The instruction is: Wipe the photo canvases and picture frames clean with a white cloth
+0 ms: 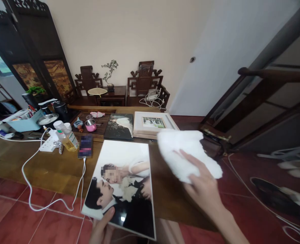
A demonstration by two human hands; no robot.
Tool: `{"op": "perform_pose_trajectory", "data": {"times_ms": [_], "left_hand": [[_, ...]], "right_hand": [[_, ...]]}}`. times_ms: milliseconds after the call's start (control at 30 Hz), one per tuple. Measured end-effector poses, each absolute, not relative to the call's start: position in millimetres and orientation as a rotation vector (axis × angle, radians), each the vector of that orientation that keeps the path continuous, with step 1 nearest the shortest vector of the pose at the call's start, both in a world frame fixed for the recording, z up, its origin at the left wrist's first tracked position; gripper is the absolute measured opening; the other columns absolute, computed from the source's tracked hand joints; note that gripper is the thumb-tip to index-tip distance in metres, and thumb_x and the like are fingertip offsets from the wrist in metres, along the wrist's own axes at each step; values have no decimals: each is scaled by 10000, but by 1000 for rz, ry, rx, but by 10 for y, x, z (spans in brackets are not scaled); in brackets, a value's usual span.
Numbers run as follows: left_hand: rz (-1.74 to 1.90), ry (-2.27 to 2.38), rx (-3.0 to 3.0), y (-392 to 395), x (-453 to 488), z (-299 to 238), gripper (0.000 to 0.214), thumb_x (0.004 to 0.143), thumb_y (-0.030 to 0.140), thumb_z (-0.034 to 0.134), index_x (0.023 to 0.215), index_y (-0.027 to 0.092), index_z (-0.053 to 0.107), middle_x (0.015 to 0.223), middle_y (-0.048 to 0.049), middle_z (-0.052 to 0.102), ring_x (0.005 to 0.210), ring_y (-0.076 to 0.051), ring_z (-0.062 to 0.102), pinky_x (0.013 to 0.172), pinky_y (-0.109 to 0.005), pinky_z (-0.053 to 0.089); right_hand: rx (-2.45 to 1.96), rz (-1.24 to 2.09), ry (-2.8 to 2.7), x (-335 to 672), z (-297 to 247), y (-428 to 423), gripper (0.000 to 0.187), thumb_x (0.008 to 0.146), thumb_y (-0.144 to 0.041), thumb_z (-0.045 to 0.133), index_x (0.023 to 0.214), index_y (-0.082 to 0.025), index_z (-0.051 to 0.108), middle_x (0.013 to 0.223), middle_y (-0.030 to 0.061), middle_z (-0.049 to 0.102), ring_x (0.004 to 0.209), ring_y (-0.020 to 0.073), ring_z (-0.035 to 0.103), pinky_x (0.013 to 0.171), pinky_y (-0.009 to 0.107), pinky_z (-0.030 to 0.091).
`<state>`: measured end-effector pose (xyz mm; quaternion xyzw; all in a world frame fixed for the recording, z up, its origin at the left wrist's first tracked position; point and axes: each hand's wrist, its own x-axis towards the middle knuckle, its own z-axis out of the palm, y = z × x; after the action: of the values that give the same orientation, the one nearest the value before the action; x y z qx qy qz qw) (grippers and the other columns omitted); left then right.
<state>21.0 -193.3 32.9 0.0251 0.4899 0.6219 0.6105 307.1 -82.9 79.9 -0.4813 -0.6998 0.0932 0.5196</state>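
My left hand [103, 225] grips the lower left edge of a glossy wedding photo panel [137, 206], thumb on its face and the other fingers underneath. The panel is tilted above the near side of the wooden table and shows a couple with a bouquet. To its right, my right hand [202, 183] holds a white cloth [182, 152], fingers pressed on it and apart from the panel. Beyond the panel lie a dark wedding picture [119, 126] and a pale framed photo [153, 122], side by side on the table.
On the table [2, 157] at left are a charging phone [85, 146], a bottle of yellow liquid [70, 140], a power strip [49, 142], a blue box [25, 122] and a pink cup [90, 125]. A white cable [25, 176] hangs over the front edge. Wooden chairs [144, 79] stand behind.
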Motion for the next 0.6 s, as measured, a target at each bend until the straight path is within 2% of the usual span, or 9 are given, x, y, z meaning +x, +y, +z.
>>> {"op": "perform_pose_trajectory", "data": {"times_ms": [67,133,233,300,400,433,467,533,600], "left_hand": [[1419,1203,82,-1909,163,295,818,578,114,806,1310,293,488,1131,-38,684,1173,-321,536,986,-411,484],[1414,1241,98,-1902,111,235,804,571,136,820,1295,285,504,1111,-43,694,1158,-331,545,971,-415,498],[1446,1278,99,-1900,42,146,819,571,150,827,1303,294,489,1107,-39,696,1151,-331,551,953,-427,508],[1473,1267,92,-1874,19,133,817,580,152,821,1308,296,480,1130,-38,686,1159,-327,548,937,-429,517],[1494,1143,120,-1756,35,220,718,625,150,787,1276,284,517,1223,-44,634,1195,-314,524,925,-402,525],[1499,1111,135,-1696,53,272,678,650,152,769,1270,275,525,1247,-52,617,1202,-311,519,919,-398,527],[1508,1119,153,-1629,76,331,660,664,131,753,1268,268,526,1265,-57,603,1203,-306,520,906,-394,535],[1526,1175,177,-1485,132,453,652,682,93,725,1274,265,511,1285,-62,588,1185,-290,543,871,-382,556],[1552,1136,246,-1348,190,562,640,708,90,701,1284,273,492,1308,-56,569,1172,-272,558,858,-370,563]], "right_hand": [[-1012,32,-2082,3020,666,-851,237,725,-50,507,560,-207,571,1278,76,578,1246,287,457,977,552,415],[-973,-57,-2311,2949,521,-878,258,761,-22,467,666,-200,627,1332,93,526,1282,264,415,975,553,418],[-1031,85,-2432,2913,457,-939,112,783,-166,596,690,-197,651,1362,105,492,1319,309,347,1017,599,350],[-1030,182,-2376,2924,573,-987,180,780,-267,644,615,-197,625,1356,102,498,1308,338,357,1033,622,312],[-917,93,-2176,2830,881,-1054,190,804,-255,623,621,-205,618,1269,96,582,1261,331,433,1042,616,306],[-864,43,-2173,2740,977,-1070,95,802,-255,627,726,-206,655,1249,99,597,1255,325,442,1048,606,305],[-818,-1,-2220,2619,1054,-1079,111,796,-261,637,879,-198,674,1248,106,598,1261,322,435,1055,595,303],[-744,-56,-2427,2310,1135,-1071,454,789,-269,645,1218,-146,562,1314,129,540,1301,327,374,1070,575,296],[-761,-137,-2542,1981,1121,-1020,615,779,-198,630,1356,-127,430,1411,139,426,1349,356,264,1077,594,262]]}}
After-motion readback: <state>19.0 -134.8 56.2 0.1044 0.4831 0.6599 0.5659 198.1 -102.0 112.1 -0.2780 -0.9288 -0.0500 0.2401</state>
